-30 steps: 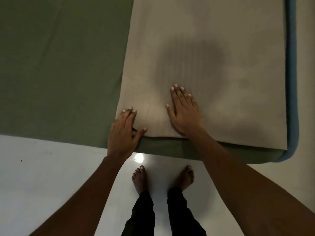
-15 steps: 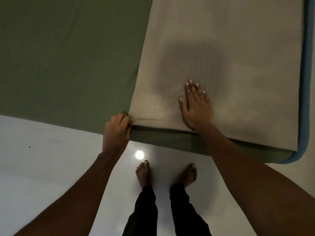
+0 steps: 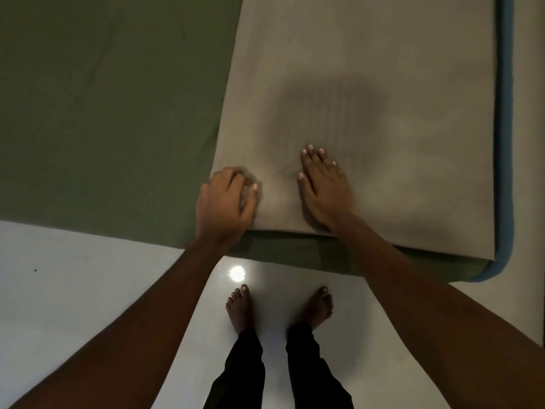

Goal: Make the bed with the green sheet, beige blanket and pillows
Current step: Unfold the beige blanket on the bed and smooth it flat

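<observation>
Already finding the green sheet (image 3: pixel 103 113) lying spread over the bed, showing bare to the left of the beige blanket (image 3: pixel 398 84) and as a narrow band below the blanket's near edge. Covering only the right part of the sheet with the blanket so far, the cloth looking flat and smooth apart from a darker shadowed patch near its middle. Judging the task as about halfway: sheet seemingly done, blanket laid but being adjusted, pillows not showing anywhere, so probably waiting to be placed.

Resting the left hand (image 3: pixel 225 202) on the blanket's near left corner, fingers curled over the cloth. Not being able to tell, because of blur, whether pinching the corner or only pressing it. Pressing the right hand (image 3: pixel 324 190) flat on the blanket, a little to the right of that corner, fingers straight and close together, pointing away from the near edge.

Seeing the blanket's visible long axis running from its near edge toward the far side of the bed, the left edge leaning slightly to the right farther away. Not telling the full length, the far end being cut off. Keeping the right edge just beside a blue mattress border (image 3: pixel 505 143) and parallel to it. Standing with bare feet (image 3: pixel 240 308) on the pale floor (image 3: pixel 73 290), just below the blanket's near edge.
</observation>
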